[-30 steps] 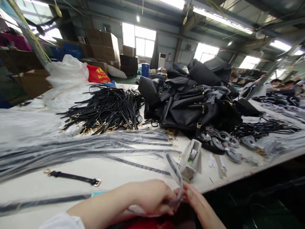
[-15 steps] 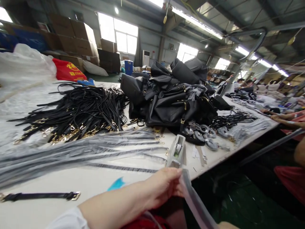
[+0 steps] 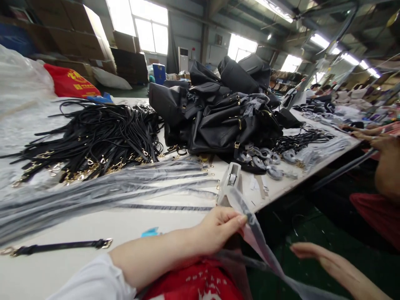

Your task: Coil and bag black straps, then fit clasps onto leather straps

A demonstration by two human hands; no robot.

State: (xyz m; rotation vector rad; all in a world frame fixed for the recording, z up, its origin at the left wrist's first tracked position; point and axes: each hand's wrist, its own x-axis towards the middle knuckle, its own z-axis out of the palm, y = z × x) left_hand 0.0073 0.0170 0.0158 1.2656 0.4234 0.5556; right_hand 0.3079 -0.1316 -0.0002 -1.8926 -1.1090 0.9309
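Observation:
My left hand (image 3: 223, 229) pinches a long strap in a clear plastic sleeve (image 3: 261, 241) between thumb and fingers, at the table's front edge. From there the sleeve runs down to the lower right, and its upper end lies against a tape dispenser (image 3: 231, 177) just beyond my fingers. My right hand (image 3: 314, 252) is apart from the strap, off the table's edge, with its fingers stretched out and nothing visible in them. Several plastic-sleeved straps (image 3: 103, 187) lie left of the dispenser, their metal clasps towards it. One bare short black strap (image 3: 62, 246) with gold hardware rests nearer.
Behind are a heap of black straps with gold clasps (image 3: 103, 137) and a pile of black bags (image 3: 218, 121). Coiled wrapped straps (image 3: 265, 160) lie right of the dispenser. A co-worker's arm (image 3: 387, 162) is at the right, near a dark bar (image 3: 340, 168).
My right hand has risen into view from the bottom edge, fingers extended. My left hand still holds the sleeved strap, which now reaches up against the dispenser. The view has shifted slightly.

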